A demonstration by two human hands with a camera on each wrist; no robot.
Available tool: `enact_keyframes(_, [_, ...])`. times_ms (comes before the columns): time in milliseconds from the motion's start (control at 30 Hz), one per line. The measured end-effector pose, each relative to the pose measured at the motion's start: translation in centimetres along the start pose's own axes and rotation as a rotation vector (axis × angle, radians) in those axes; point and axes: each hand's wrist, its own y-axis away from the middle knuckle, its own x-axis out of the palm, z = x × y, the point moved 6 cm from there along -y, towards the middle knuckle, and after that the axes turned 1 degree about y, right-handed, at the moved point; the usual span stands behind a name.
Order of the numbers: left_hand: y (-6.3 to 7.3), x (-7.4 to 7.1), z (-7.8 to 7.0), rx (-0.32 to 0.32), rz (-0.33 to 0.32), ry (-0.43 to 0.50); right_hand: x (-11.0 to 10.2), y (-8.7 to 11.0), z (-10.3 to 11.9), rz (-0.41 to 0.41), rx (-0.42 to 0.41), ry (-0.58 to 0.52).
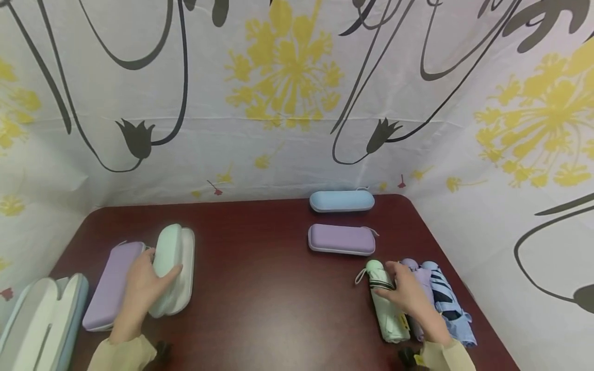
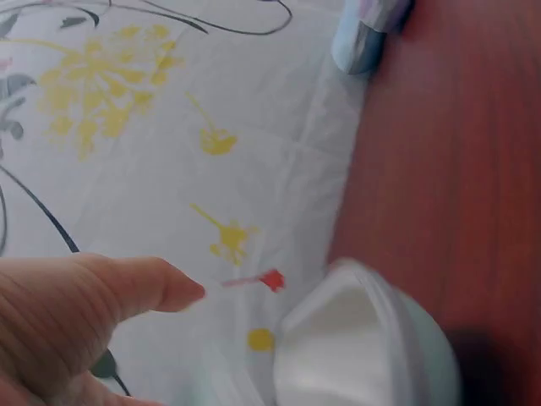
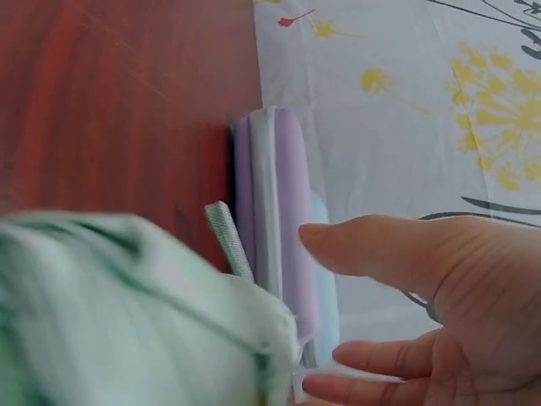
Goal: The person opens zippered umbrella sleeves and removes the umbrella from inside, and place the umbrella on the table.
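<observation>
Left hand [image 1: 147,278] draped over open mint case [image 1: 174,268], thumb curled round lid edge, gripping. Right hand [image 1: 408,296] palm-down on folded mint umbrella [image 1: 387,304], fingers loosely spread, tips near strap end.

Left arm: enters from the near left edge, forearm angled toward the far right; cuff of a pale beige sleeve [image 1: 122,355] at the wrist.
Left hand [image 1: 145,282]: palm down, fingers curved and laid forward, thumb spread to the right.
Left thumb [image 2: 127,292]: extended and straight in the left wrist view; remaining fingers out of that frame.
Right arm: enters from the near right edge, forearm angled toward the far left; same beige cuff at the wrist.
Right hand [image 1: 408,293]: palm down, fingers reaching to the far left, loosely curved.
Right thumb [image 3: 380,249]: stretched out, apart from the fingers below it in the right wrist view.
</observation>
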Motion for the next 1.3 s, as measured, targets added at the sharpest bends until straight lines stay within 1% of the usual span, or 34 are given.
enact_keyframes(67, [0.0,0.1,-1.4,0.02,-0.039,-0.046,-0.4,-0.6,0.2,-0.008,-0.011,-0.025])
enact_keyframes(133, [0.1,0.6,-3.0,0.049,-0.078,-0.044,-0.7,-1.2,0.3,0.003,-0.008,-0.054])
enact_keyframes(200, [0.0,1.5,-4.7,0.086,-0.079,0.028,-0.8,-1.9,0.4,0.021,0.0,-0.062])
enact_keyframes(233, [-0.1,2.3,-5.5,0.103,-0.059,0.083,-0.8,-2.2,0.4,0.039,0.01,-0.076])
enact_keyframes(300, [-0.4,4.1,-7.0,0.12,0.02,0.202,-0.9,-3.0,0.5,0.054,0.024,-0.078])
enact_keyframes(333, [-0.6,5.2,-7.7,0.108,0.08,0.256,-0.9,-3.4,0.5,0.064,0.033,-0.084])
enact_keyframes(400, [-1.0,7.6,-9.0,0.064,0.201,0.348,-0.8,-4.3,0.5,0.075,0.048,-0.091])
enact_keyframes(467, [-1.6,9.9,-10.0,0.013,0.297,0.413,-0.7,-5.1,0.5,0.083,0.066,-0.097])
enact_keyframes(533, [-2.1,12.1,-11.0,-0.011,0.367,0.49,-0.6,-5.9,0.4,0.085,0.08,-0.112])
enact_keyframes(600, [-2.8,14.0,-12.1,-0.014,0.417,0.569,-0.4,-6.5,0.2,0.077,0.095,-0.125])
enact_keyframes(700, [-3.6,16.3,-13.7,-0.031,0.492,0.694,-0.2,-7.3,-0.3,0.062,0.127,-0.158])
enact_keyframes(767, [-4.1,17.7,-14.6,-0.078,0.546,0.779,-0.1,-7.7,-0.6,0.054,0.148,-0.18])
enact_keyframes(833, [-4.6,19.0,-15.2,-0.144,0.592,0.851,0.0,-8.0,-1.0,0.049,0.172,-0.2])
enact_keyframes(900, [-5.0,20.3,-15.4,-0.217,0.625,0.912,0.1,-8.3,-1.3,0.052,0.193,-0.214])
enact_keyframes(1000, [-5.4,21.9,-15.3,-0.28,0.641,0.963,0.3,-8.6,-1.7,0.058,0.225,-0.228])
enact_keyframes(1033, [-5.5,22.4,-15.3,-0.292,0.638,0.97,0.3,-8.7,-1.8,0.059,0.232,-0.231])
enact_keyframes(1133, [-5.7,23.7,-15.5,-0.293,0.625,0.957,0.6,-8.9,-2.0,0.048,0.247,-0.245])
enact_keyframes(1233, [-5.7,24.8,-16.0,-0.298,0.616,0.932,1.0,-9.0,-2.4,0.038,0.266,-0.268])
enact_keyframes(1300, [-5.6,25.5,-16.5,-0.299,0.624,0.924,1.3,-9.1,-2.6,0.047,0.288,-0.295])
